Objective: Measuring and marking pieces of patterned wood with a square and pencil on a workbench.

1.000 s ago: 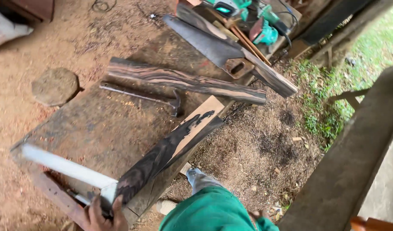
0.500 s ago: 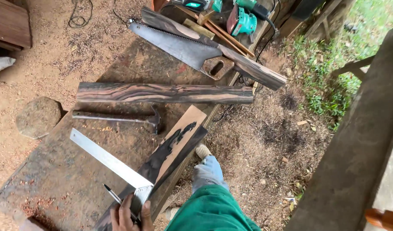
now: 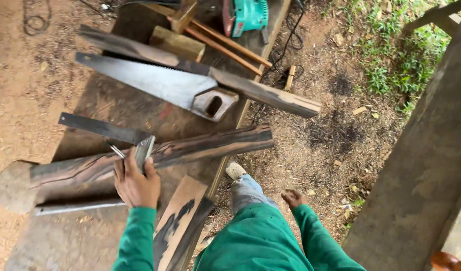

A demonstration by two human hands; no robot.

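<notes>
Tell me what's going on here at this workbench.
A person in green sleeves stands over a rough outdoor workbench. Their left hand holds a metal try square together with a pencil against a long dark-streaked piece of wood. The right hand hangs free beside the bench, holding nothing. A handsaw lies further up the bench, with a green power tool at the far end and a hammer near the left hand.

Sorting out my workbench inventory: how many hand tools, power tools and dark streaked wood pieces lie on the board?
Hand tools: 3, namely handsaw, square, metal bar
Power tools: 1, teal sander
Dark streaked wood pieces: 3
Total: 7
</notes>
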